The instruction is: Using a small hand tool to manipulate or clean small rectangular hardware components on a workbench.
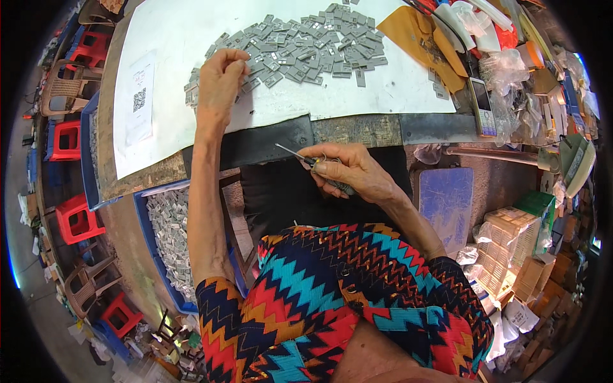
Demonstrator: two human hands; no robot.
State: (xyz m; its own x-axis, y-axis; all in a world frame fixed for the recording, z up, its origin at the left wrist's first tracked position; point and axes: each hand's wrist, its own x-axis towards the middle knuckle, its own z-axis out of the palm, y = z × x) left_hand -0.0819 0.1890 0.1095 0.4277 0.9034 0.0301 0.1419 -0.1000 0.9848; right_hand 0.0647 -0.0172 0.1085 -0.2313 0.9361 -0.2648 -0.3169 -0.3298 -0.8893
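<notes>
Many small flat grey rectangular pieces (297, 51) lie in a loose heap on a white sheet (172, 45) that covers the table. My left hand (220, 80) is over the heap's left edge with its fingers curled in; what they hold, if anything, is hidden. In front of the table edge, above my lap, my right hand (351, 167) grips a small screwdriver (290, 152). Its thin metal shaft points up and to the left. Something grey also shows under the fingers of that hand, too covered to name.
A blue crate (145, 223) of similar grey pieces stands at my left, below the table. Brown paper (415, 45), a keypad phone (482, 105) and plastic bags (504, 70) crowd the table's right side. Red stools (66, 140) are farther left; a blue-topped stool (445, 204) stands right.
</notes>
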